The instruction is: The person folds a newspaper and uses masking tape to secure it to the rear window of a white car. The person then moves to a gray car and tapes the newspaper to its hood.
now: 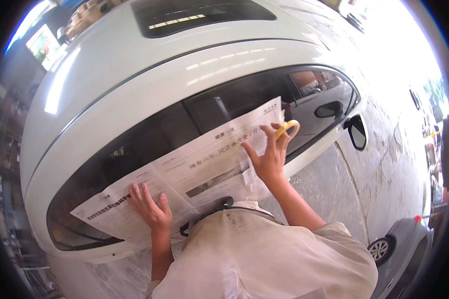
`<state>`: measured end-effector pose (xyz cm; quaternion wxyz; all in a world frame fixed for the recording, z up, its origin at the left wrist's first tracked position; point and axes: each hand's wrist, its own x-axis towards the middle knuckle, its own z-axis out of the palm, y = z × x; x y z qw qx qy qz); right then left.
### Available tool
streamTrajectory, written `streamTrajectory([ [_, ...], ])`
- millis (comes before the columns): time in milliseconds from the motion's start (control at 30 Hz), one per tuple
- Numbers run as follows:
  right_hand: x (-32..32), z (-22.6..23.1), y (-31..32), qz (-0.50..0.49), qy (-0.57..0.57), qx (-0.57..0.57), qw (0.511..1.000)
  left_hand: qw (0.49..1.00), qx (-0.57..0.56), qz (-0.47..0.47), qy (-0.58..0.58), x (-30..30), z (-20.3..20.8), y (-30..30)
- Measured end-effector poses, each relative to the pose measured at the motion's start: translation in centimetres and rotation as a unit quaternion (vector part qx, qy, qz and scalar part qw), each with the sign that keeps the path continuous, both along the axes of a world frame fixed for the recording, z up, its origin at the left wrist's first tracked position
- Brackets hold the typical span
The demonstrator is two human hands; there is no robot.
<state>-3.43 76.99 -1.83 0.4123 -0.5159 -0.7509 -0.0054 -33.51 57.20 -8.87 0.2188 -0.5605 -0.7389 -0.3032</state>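
Observation:
A spread newspaper sheet [204, 154] lies slanted against the dark side windows [159, 127] of a white car [134, 74]. My left hand [152, 207] presses flat on the sheet's left part, fingers apart. At the upper right end of the paper is my right hand [268, 159], its thumb stretched over the sheet. A roll of yellow masking tape [287, 125] is hooked on the fingers of that hand. Part of those fingers is hidden behind the roll. The paper's lower edge hangs close to my shirt front.
The car's black side mirror [357, 132] sticks out to the right. A dark sunroof panel [204, 17] is in the roof at the top. Cracked concrete floor [384, 169] stretches to the right, with a grey car [404, 254] at the lower right. Cluttered shelves [10, 139] line the left.

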Motion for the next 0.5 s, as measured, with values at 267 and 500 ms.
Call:
streamTrajectory([
  [267,1.5,-0.4,-0.8,0.003,0.023,-0.038,0.999,0.999,-0.031,0.034,0.019,-0.2,-0.3,0.1],
  [500,3.5,-2.2,-0.6,-0.063,0.105,-0.069,0.990,0.997,-0.030,0.039,0.051,0.4,0.2,0.3],
])
